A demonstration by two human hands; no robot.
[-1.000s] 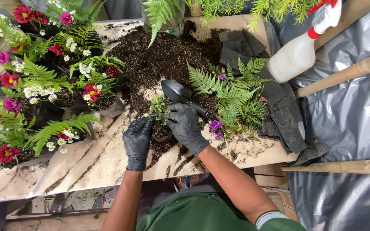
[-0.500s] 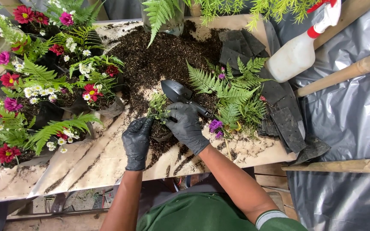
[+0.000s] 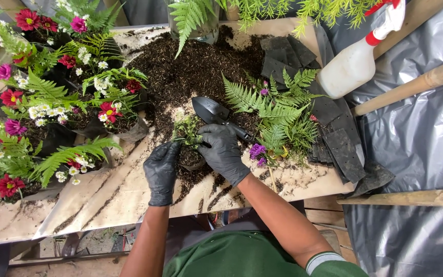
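Both my hands sit on the small pot (image 3: 189, 156) with its little plant (image 3: 185, 127), mid-bench, at the near edge of the soil pile (image 3: 190, 66). Left hand (image 3: 161, 169) cups the pot's left side, fingers curled round it. Right hand (image 3: 222, 151) wraps the right side and top, closed on the pot. Pot lies between the two, touching both, plant upright. Trowel (image 3: 216, 114) lies just beyond the right hand, blade up-left, handle down-right; right hand is nearer.
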